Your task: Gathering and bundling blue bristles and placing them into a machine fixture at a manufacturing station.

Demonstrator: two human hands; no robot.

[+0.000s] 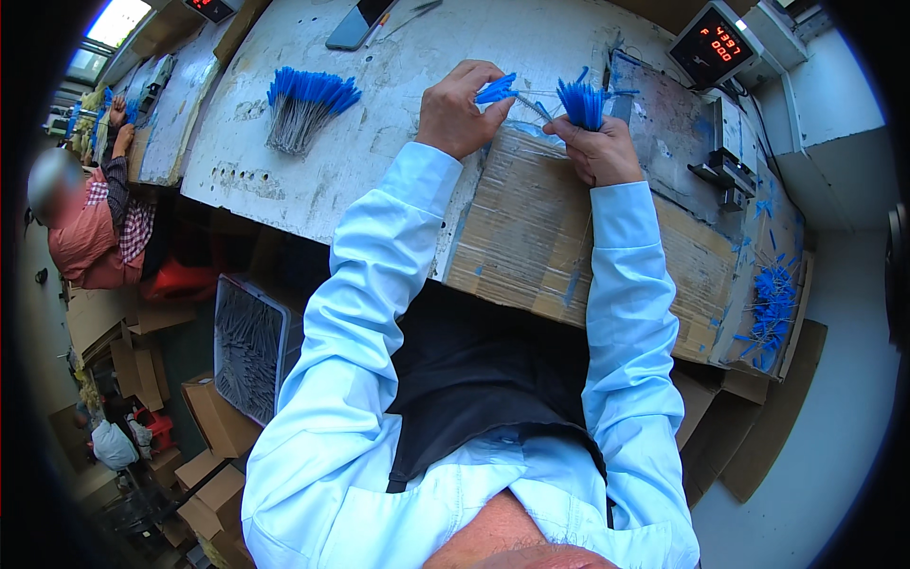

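Note:
Near the middle of the worktable, my left hand [461,111] is closed, its fingertips pinching a few thin grey stems with blue ends [497,89]. To its right, my right hand [603,152] is wrapped round an upright bundle of blue-tipped stems [581,104]. Some thin stems stretch across the gap between the two hands. Under my right wrist lies a flat sheet of cardboard [531,223] along the table's front edge. Farther left on the table, a large bunch of the same blue-tipped stems [308,106] lies fanned out.
A black box with a red display [713,45] stands at the back right, near a metal fixture [725,161]. Loose blue-tipped pieces [773,308] pile up at the right edge. A phone [361,24] lies at the back. A bin of grey stems [251,346] stands lower left; another person [90,223] sits far left.

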